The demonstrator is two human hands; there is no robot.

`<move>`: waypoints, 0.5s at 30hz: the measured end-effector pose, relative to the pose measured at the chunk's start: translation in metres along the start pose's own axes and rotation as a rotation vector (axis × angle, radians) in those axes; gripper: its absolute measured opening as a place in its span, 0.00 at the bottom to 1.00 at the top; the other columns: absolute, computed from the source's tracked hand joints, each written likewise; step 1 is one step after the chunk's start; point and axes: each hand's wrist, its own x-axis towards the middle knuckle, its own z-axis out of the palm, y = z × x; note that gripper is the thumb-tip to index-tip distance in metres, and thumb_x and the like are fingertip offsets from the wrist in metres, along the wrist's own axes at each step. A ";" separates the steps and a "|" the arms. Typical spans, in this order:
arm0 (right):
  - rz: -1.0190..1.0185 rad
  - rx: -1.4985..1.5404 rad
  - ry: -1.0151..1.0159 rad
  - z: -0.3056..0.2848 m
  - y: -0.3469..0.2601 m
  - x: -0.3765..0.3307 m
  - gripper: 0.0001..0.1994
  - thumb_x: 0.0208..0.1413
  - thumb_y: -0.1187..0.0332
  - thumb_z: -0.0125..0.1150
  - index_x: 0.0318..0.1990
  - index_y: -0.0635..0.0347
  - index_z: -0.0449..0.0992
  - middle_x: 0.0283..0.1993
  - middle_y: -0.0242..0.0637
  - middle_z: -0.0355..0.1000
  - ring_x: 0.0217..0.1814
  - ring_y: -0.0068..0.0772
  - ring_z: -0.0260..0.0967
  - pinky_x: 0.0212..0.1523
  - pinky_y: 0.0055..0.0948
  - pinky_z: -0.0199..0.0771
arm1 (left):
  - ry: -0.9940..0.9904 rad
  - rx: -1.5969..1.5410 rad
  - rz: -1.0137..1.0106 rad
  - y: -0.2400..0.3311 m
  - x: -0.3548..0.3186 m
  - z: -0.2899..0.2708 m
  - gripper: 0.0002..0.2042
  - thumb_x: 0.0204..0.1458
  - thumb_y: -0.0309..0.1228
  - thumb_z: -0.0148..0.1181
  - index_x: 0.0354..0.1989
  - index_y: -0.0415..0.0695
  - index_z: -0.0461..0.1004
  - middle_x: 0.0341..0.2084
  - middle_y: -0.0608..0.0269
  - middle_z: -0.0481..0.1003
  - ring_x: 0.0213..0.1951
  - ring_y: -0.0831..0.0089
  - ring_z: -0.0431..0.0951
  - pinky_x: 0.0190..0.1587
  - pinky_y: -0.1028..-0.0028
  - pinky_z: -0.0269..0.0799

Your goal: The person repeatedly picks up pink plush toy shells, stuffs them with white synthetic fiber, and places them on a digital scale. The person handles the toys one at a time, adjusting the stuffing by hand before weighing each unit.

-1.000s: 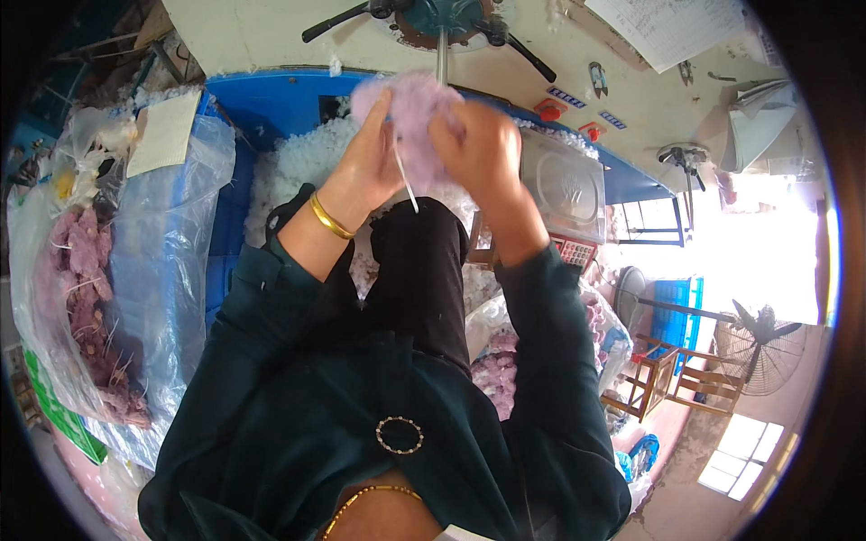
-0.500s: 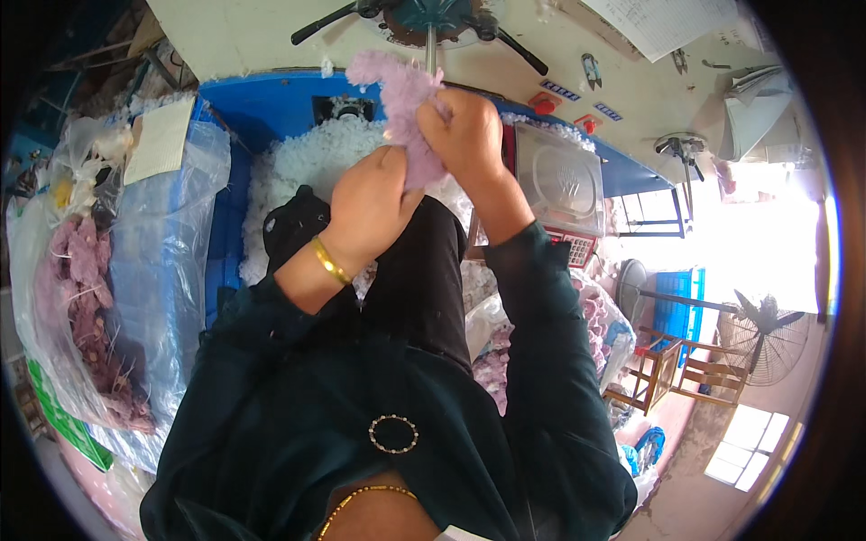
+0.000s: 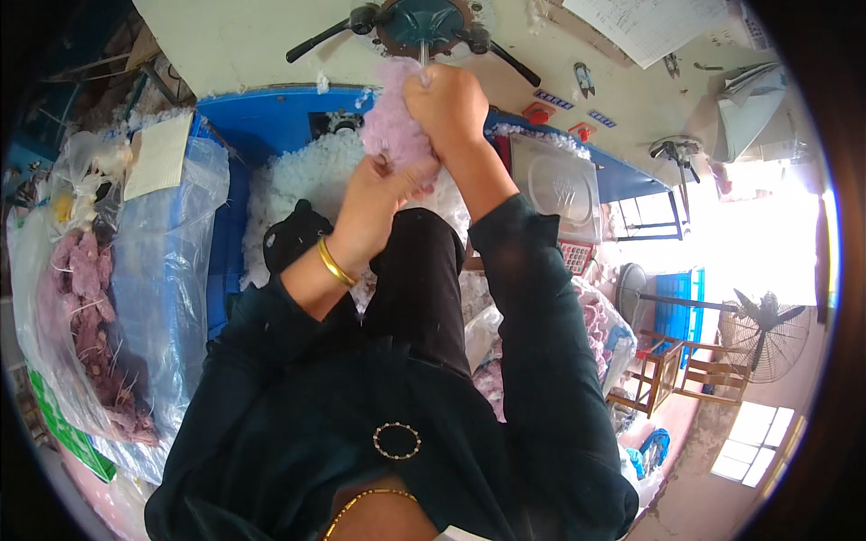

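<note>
The left hand (image 3: 374,194), a gold bangle (image 3: 334,263) on its wrist, is closed around the lower end of a lilac plush piece (image 3: 395,135). Beyond it, the right hand (image 3: 448,106) grips the top against a machine's metal spout (image 3: 422,56), over white stuffing (image 3: 302,180).

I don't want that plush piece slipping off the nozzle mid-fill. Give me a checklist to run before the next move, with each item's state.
1. Right hand closed over the top of the lilac plush piece: ok.
2. Left hand has a grip on the piece's lower end: ok.
3. Piece pushed up against the thin metal nozzle under the teal machine head: cannot tell, the right hand hides the joint.
4. White stuffing present in the blue bin: ok.
5. Gold bangle away from the piece: ok.
6. Opening seated fully: cannot tell.
</note>
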 end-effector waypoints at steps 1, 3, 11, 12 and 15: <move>-0.016 0.015 0.011 -0.003 0.000 -0.009 0.15 0.41 0.57 0.56 0.20 0.61 0.74 0.24 0.50 0.70 0.27 0.54 0.69 0.29 0.42 0.69 | -0.010 0.218 0.050 0.005 -0.015 0.005 0.14 0.47 0.36 0.68 0.24 0.40 0.69 0.19 0.68 0.68 0.22 0.79 0.68 0.29 0.73 0.71; -0.036 0.047 0.015 -0.009 -0.001 -0.024 0.14 0.41 0.58 0.56 0.19 0.61 0.73 0.20 0.51 0.68 0.24 0.54 0.67 0.26 0.42 0.67 | 0.052 0.565 0.134 0.000 -0.023 0.004 0.14 0.43 0.31 0.69 0.27 0.34 0.71 0.22 0.58 0.73 0.24 0.67 0.73 0.30 0.68 0.70; 0.084 0.087 -0.189 -0.017 -0.006 -0.005 0.16 0.41 0.57 0.57 0.21 0.64 0.75 0.25 0.52 0.71 0.30 0.56 0.70 0.31 0.45 0.70 | -0.054 0.790 0.741 0.009 0.001 -0.014 0.05 0.47 0.23 0.59 0.32 0.37 0.76 0.25 0.51 0.76 0.28 0.61 0.77 0.30 0.70 0.70; 0.060 0.123 -0.175 -0.013 -0.002 0.002 0.16 0.41 0.57 0.57 0.21 0.64 0.75 0.25 0.52 0.71 0.30 0.56 0.70 0.31 0.46 0.70 | -0.057 0.808 0.781 0.014 0.015 -0.012 0.03 0.48 0.22 0.57 0.31 0.37 0.76 0.24 0.54 0.76 0.26 0.67 0.77 0.29 0.73 0.69; -0.008 0.214 -0.111 -0.005 0.009 0.005 0.16 0.40 0.56 0.58 0.21 0.64 0.75 0.25 0.53 0.71 0.29 0.56 0.70 0.31 0.46 0.70 | -0.029 0.594 0.691 0.009 0.026 -0.005 0.04 0.49 0.22 0.57 0.32 0.37 0.76 0.23 0.56 0.76 0.25 0.67 0.77 0.28 0.72 0.70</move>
